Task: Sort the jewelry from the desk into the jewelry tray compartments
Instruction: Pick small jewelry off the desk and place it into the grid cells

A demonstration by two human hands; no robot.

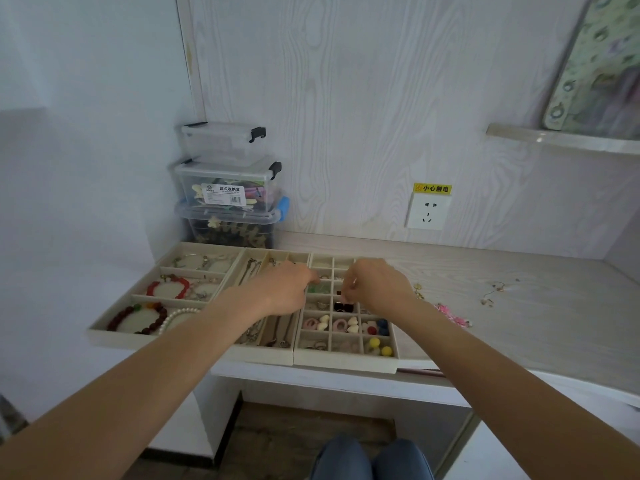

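Working both hands over the grid tray [346, 362]: left hand [287, 289] curled, contents unclear; right hand [375, 285] pinches something tiny. Remaining jewelry [452, 315] lies on the counter [519, 306]. Risk: piece slips into the wrong compartment.

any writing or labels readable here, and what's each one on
"小心触电" with a warning triangle: yellow sticker above the wall socket.
"欧式收纳盒": white label on the middle clear storage box in the stack.
The label's brand logo, smaller print and barcode digits are too small to read.
No text shows on the jewelry trays.
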